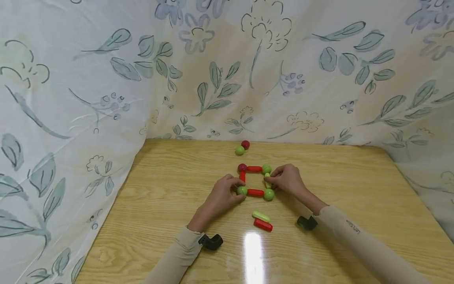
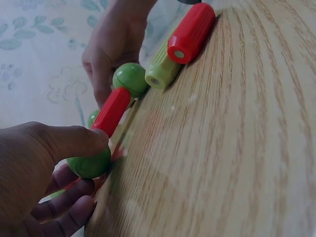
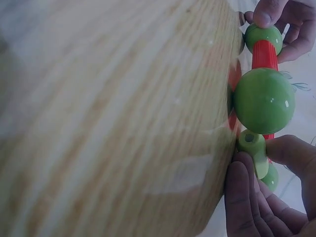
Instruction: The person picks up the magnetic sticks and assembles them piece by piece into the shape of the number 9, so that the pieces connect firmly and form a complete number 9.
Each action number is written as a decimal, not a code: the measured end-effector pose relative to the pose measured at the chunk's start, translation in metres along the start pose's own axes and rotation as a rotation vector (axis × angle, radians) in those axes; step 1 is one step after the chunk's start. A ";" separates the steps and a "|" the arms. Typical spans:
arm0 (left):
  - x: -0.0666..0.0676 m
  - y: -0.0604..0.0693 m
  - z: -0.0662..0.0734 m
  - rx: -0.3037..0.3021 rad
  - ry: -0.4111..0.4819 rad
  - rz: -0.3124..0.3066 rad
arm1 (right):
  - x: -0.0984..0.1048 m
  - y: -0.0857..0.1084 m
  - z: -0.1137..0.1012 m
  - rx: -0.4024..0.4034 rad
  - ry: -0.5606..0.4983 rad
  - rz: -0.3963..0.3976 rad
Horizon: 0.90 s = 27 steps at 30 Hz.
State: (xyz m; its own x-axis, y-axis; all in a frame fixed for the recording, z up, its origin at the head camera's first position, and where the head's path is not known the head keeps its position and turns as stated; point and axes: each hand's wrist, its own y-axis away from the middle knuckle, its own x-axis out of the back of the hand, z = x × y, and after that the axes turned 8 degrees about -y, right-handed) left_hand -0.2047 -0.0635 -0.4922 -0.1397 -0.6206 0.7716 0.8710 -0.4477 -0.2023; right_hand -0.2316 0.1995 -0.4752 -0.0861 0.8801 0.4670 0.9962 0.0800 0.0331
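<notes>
Balls and rods form a square on the table, with a dark red ball [image 1: 242, 168] at its far left corner and green balls at the others. My left hand [image 1: 224, 194] grips the near left green ball [image 2: 90, 164], its thumb by the end of the near red rod [image 1: 255, 192]. Between thumb and fingers, my right hand [image 1: 288, 180] pinches a light green rod [image 3: 254, 148] on the square's right side. That rod's metal-tipped end shows beside the near right green ball [image 3: 264, 101]. Red rods also make the far side [image 1: 254, 169] and left side [image 1: 242, 176].
Nearer me lie a loose light green rod [image 1: 261, 216] and a red rod [image 1: 263, 225], side by side. Behind the square sit a loose green ball [image 1: 239, 150] and a red ball [image 1: 245, 144]. Floral cloth [image 1: 220, 118] hangs at the wooden table's [image 1: 159, 197] back edge.
</notes>
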 end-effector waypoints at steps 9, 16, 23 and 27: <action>-0.001 0.001 0.001 0.005 0.001 -0.004 | 0.001 0.001 -0.004 -0.045 -0.037 -0.016; -0.003 0.001 0.000 0.011 -0.007 -0.005 | 0.002 0.001 -0.005 -0.077 -0.056 -0.031; -0.001 -0.001 0.003 0.012 -0.016 -0.001 | 0.003 0.001 -0.005 -0.070 -0.080 -0.036; 0.000 -0.001 0.004 0.017 -0.019 -0.001 | 0.004 0.005 -0.006 -0.063 -0.080 -0.028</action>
State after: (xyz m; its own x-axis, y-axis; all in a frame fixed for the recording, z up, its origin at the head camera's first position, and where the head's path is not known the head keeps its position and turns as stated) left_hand -0.2036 -0.0606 -0.4900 -0.1312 -0.6076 0.7833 0.8788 -0.4369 -0.1917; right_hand -0.2266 0.2009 -0.4678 -0.1119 0.9126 0.3932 0.9917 0.0775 0.1022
